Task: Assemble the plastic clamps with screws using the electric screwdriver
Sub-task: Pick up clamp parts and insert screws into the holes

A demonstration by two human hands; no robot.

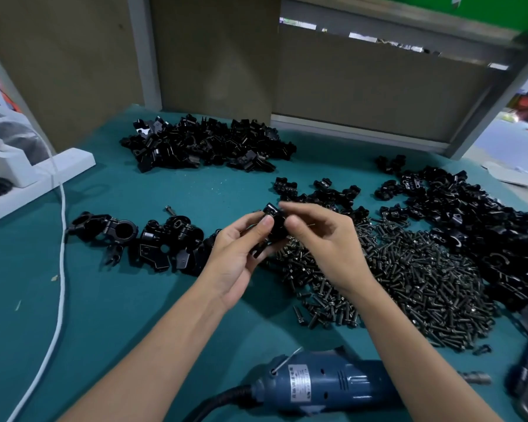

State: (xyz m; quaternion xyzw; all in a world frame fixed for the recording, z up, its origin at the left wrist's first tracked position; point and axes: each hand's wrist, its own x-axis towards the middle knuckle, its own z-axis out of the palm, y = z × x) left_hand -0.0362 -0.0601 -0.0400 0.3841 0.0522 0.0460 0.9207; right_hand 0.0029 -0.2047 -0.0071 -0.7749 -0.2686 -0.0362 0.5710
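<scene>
Black plastic clamp (273,222) is pinched by both the left hand (235,260) and right hand (320,239) over the desk's middle. If that grip loosens, it could drop among the screws (409,269).

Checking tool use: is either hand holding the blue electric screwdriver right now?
No, the blue electric screwdriver lies on the teal mat, while the left hand and right hand hold a black plastic clamp.
</scene>
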